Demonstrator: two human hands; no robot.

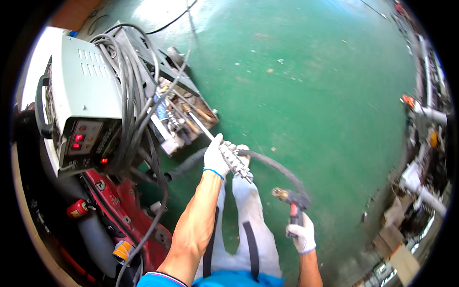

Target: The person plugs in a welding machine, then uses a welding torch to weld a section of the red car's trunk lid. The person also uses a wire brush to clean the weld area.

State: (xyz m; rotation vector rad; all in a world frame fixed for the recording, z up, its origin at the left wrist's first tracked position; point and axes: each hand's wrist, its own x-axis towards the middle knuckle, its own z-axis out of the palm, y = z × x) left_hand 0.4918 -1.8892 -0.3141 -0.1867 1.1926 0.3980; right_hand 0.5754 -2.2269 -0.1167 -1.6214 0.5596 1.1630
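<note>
My left hand [217, 157], in a white glove, is closed round a slide hammer [234, 161], a long metal rod with a ridged grey weight. Its rod slants from the cart at the upper left down toward my legs. Lower right, my gloved right hand [302, 234] grips the black-and-red handle of a welding gun [296, 203]. The gun's brass-coloured tip points left, and nothing touches it. A thick dark cable [275, 165] curves from the gun's top back past my feet and behind my left hand toward the machine.
At the left stands a grey welding machine [91, 79] with a lit red display and cables [126, 91] draped over it. A wheeled cart tray [210, 115] holds assorted tools. Below lies a red car body [119, 210]. Parts and cardboard [389, 239] line the green floor's [311, 95] right side.
</note>
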